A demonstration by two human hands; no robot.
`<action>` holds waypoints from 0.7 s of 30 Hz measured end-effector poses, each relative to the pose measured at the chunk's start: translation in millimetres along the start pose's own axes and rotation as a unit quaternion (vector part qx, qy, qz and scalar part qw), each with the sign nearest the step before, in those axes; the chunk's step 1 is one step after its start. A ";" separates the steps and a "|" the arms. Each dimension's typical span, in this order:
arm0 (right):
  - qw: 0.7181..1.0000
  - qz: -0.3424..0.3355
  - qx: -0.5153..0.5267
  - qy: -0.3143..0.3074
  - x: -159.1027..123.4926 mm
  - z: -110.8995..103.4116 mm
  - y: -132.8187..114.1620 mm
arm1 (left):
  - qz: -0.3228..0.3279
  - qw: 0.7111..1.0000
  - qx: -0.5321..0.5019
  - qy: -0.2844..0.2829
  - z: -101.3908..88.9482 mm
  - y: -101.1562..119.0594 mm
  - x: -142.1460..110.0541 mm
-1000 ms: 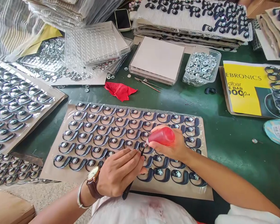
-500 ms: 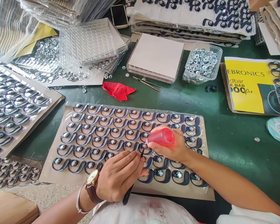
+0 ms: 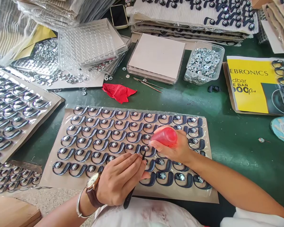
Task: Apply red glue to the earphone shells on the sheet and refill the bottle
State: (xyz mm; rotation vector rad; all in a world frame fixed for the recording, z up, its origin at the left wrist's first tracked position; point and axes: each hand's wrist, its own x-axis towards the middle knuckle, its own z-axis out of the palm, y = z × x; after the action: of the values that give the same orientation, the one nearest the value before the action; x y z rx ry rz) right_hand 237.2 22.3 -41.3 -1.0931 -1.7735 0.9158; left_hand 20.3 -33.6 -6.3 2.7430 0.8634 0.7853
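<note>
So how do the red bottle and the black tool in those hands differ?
The red bottle is plump and see-through; the black tool is slim and dark. The bottle sits in the right hand, the tool in the left hand. Both are held with their tips close to the same round-headed piece.

A green table (image 3: pixel 239 135) is filling most of the view, its smooth top showing scuffs and small specks. Pale light is falling across it, spreading as a soft glare (image 3: pixel 177 101) over its middle, while its near edge is sinking into dark shade. Below the table's near left corner, a speckled, greyish-beige floor (image 3: pixel 55 200) is showing. Left of that corner, a tan, rounded form (image 3: pixel 14 212) is jutting into view, its kind unclear.
</note>
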 end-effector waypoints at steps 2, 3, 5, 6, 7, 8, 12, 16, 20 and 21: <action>1.000 -0.002 -0.004 0.001 0.1 -0.3 -0.4 | 0.000 1.000 0.002 -0.002 0.2 -0.1 -0.1; 1.000 -0.001 -0.005 0.002 0.0 -0.3 -0.5 | -0.001 1.000 0.001 -0.002 0.3 -0.2 -0.1; 1.000 0.005 -0.005 0.002 -0.2 0.1 -0.3 | -0.002 1.000 -0.001 -0.002 0.5 -0.4 -0.1; 1.000 0.008 -0.003 0.000 -0.4 0.5 0.2 | -0.002 1.000 -0.003 -0.002 0.5 -0.6 0.0; 1.000 0.012 0.000 -0.002 -0.7 1.1 0.8 | -0.003 1.000 -0.004 0.001 0.5 -0.7 0.2; 1.000 0.015 0.002 -0.006 -1.0 1.7 1.5 | -0.003 1.000 -0.005 0.002 0.4 -0.8 0.4; 1.000 0.013 0.013 -0.014 -1.4 2.9 2.8 | 0.000 1.000 -0.001 -0.006 0.0 -0.8 0.3; 0.999 0.036 -0.011 -0.022 -0.2 -0.4 -0.5 | -0.014 1.000 -0.006 0.005 0.9 -1.3 -1.2; 0.998 0.037 -0.032 -0.030 0.5 -3.7 -3.4 | -0.032 0.999 -0.033 0.009 0.7 -4.4 -0.4; 0.998 0.037 -0.031 -0.030 0.4 -4.0 -3.5 | -0.037 0.998 -0.041 0.010 0.3 -5.4 0.4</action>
State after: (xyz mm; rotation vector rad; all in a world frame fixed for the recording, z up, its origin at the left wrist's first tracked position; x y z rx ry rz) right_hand 239.7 22.1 -36.6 -1.1889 -1.8326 0.9529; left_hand 18.0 -28.9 -8.0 2.6209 0.9108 0.8165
